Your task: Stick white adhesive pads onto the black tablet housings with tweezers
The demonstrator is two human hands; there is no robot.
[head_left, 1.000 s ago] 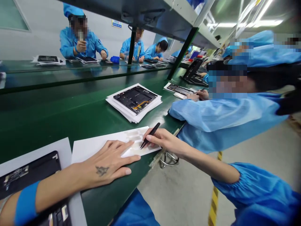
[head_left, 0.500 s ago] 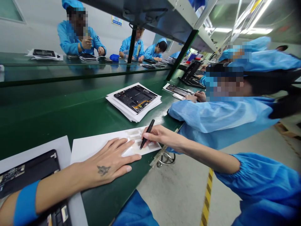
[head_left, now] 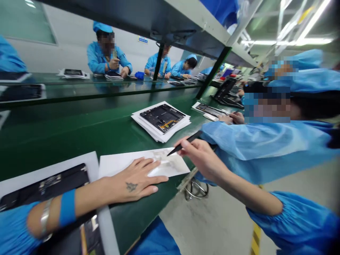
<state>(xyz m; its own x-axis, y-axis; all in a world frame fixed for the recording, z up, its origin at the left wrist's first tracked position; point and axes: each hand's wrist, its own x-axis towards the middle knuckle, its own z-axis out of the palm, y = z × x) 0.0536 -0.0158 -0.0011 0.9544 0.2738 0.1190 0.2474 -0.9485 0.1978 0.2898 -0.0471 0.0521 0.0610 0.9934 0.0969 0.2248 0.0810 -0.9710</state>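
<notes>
My left hand (head_left: 138,179) lies flat with fingers spread, pressing on a white sheet (head_left: 114,164) near the bench edge. Pale grey, rectangular sticker-like patches (head_left: 170,163) show at the sheet's right end, just beyond my fingertips. Pinched between the fingers of my right hand (head_left: 198,150) are slim black tweezers (head_left: 186,142), slanting down to the left. Their pointed tip is above the patches; whether it touches them or carries a small piece, I cannot tell. Under my left forearm lies an opened black device housing (head_left: 63,182) on white paper, partly hidden by the arm.
Another opened device housing (head_left: 162,116) rests on a stack of white sheets (head_left: 148,131) further back. A co-worker's blue sleeve (head_left: 255,141) is close on the right, near the stack. A shelf (head_left: 138,21) on dark posts overhangs the green bench (head_left: 66,131).
My right hand has lifted and moved right, and the tweezers have tilted from steep to slanted. My left hand stays flat on the sheet. The whole view has shifted.
</notes>
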